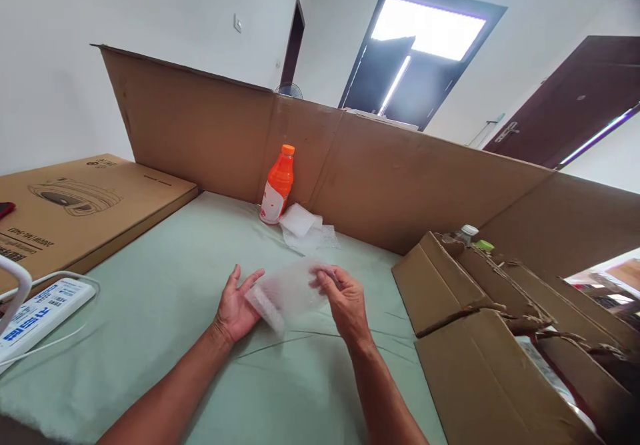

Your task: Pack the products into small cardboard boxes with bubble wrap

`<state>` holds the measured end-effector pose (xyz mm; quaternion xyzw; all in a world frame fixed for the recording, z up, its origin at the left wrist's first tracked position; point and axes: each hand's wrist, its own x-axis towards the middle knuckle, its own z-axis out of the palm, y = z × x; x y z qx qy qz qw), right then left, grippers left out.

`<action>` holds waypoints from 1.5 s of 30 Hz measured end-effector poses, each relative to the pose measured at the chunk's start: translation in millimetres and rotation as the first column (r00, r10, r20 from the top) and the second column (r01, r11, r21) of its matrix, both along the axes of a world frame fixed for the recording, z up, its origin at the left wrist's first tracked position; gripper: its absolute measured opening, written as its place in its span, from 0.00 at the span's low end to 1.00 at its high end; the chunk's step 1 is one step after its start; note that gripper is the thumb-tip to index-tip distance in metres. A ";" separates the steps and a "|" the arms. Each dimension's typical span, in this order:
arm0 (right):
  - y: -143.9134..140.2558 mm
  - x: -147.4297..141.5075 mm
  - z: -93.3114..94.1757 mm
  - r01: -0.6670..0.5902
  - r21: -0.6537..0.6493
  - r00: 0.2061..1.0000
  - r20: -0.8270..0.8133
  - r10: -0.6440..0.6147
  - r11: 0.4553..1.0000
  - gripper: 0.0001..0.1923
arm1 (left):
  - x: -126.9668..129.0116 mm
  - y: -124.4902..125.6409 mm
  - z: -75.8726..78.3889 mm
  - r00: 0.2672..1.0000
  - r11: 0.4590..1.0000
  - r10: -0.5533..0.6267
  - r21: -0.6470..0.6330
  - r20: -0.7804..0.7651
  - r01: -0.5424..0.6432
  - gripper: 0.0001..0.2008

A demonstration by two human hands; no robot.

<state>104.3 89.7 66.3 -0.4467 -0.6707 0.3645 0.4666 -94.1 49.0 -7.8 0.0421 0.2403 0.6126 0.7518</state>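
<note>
While both hands (pixel 290 302) grip bubble wrap (pixel 287 292), bottle (pixel 277 185) stands behind.

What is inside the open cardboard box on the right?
Inside the open cardboard box, a white-capped bottle and something green poke up at the far end. The flaps cover the rest, apart from an unclear pale patch.

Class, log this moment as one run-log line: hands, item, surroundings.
left hand: under bubble wrap | right hand: pinching its far edge | orange bottle: upright behind | open carton: right
</note>
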 end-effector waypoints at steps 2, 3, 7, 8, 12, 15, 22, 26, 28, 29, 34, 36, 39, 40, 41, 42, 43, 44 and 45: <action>1.0 7.2 9.4 0.053 0.034 0.999 -0.005 -0.053 0.998 0.14 | -2.2 -0.9 0.9 1.000 1.000 -0.003 -0.013 -0.022 0.003 0.36; 1.6 9.7 12.4 0.082 0.054 0.997 -0.007 -0.082 0.995 0.14 | -1.9 -1.5 0.9 0.999 1.000 -0.008 -0.015 -0.033 0.007 0.37; 2.0 14.7 18.1 0.156 0.104 0.988 -0.004 -0.157 0.982 0.14 | 4.1 -2.6 -2.7 0.995 0.999 -0.033 0.021 -0.098 0.036 0.29; 1.2 15.4 19.5 0.165 0.117 0.986 0.003 -0.167 0.979 0.14 | 5.8 -2.5 -4.3 0.991 0.998 -0.050 0.035 -0.121 0.055 0.26; -4.4 16.1 26.1 0.230 0.220 0.966 0.069 -0.250 0.948 0.14 | 10.7 -1.8 -10.7 0.968 0.988 -0.122 0.065 -0.217 0.139 0.22; -10.1 9.2 22.7 0.173 0.279 0.960 0.167 -0.225 0.945 0.14 | 12.4 -2.1 -11.1 0.961 0.985 -0.128 0.078 -0.245 0.151 0.22; -29.9 -30.3 -12.8 -0.413 0.137 0.744 0.622 0.246 0.901 0.12 | 13.4 -2.5 -6.3 0.977 0.991 -0.030 0.118 -0.210 0.056 0.15; -20.4 -21.2 -13.1 -0.335 0.123 0.815 0.536 0.221 0.934 0.16 | 13.9 0.7 -11.1 0.963 0.992 0.068 0.121 -0.262 -0.037 0.15; -8.2 -8.4 -13.1 -0.118 0.089 0.908 0.412 0.071 0.989 0.18 | 14.4 1.8 -11.9 0.955 0.990 0.102 0.126 -0.277 -0.069 0.18; -2.7 -2.9 -15.5 -0.039 0.029 0.932 0.360 0.026 0.999 0.20 | 15.2 1.7 -11.5 0.952 0.988 0.118 0.129 -0.282 -0.085 0.19; 3.4 -3.4 -48.2 -0.121 -0.261 0.993 -0.032 0.116 0.958 0.27 | 24.0 -2.7 -6.4 0.939 0.988 0.124 0.131 -0.320 -0.085 0.24; 8.6 -11.9 -54.5 -0.135 -0.206 0.984 -0.139 0.107 0.969 0.25 | 25.9 -3.8 -5.6 0.933 0.990 0.116 0.118 -0.340 -0.079 0.26; 46.1 -22.5 -38.7 0.015 -0.031 1.000 -0.004 -0.015 0.999 0.24 | 22.6 -2.8 -6.5 0.920 0.993 0.118 0.055 -0.375 -0.105 0.29; 66.9 -25.2 -28.4 0.073 0.036 0.992 0.097 -0.076 0.997 0.25 | 20.4 -2.0 -7.0 0.915 0.993 0.117 0.026 -0.387 -0.116 0.29; 90.2 -27.8 -17.3 0.123 0.100 0.970 0.199 -0.141 0.987 0.25 | 18.2 -1.0 -7.3 0.910 0.992 0.114 -0.001 -0.399 -0.124 0.30; 114.3 -30.3 -6.8 0.159 0.146 0.940 0.280 -0.195 0.976 0.25 | 16.3 -0.1 -7.5 0.906 0.991 0.109 -0.021 -0.408 -0.129 0.30; 137.4 -32.9 2.3 0.183 0.172 0.914 0.332 -0.231 0.968 0.26 | 14.8 0.7 -7.5 0.903 0.991 0.105 -0.032 -0.416 -0.130 0.29; 157.8 -35.8 9.0 0.203 0.187 0.889 0.377 -0.261 0.961 0.27 | 13.9 1.5 -7.3 0.901 0.991 0.100 -0.039 -0.421 -0.129 0.29; 174.4 -39.1 13.0 0.222 0.196 0.866 0.411 -0.285 0.955 0.28 | 13.5 2.1 -7.0 0.900 0.991 0.097 -0.043 -0.424 -0.127 0.29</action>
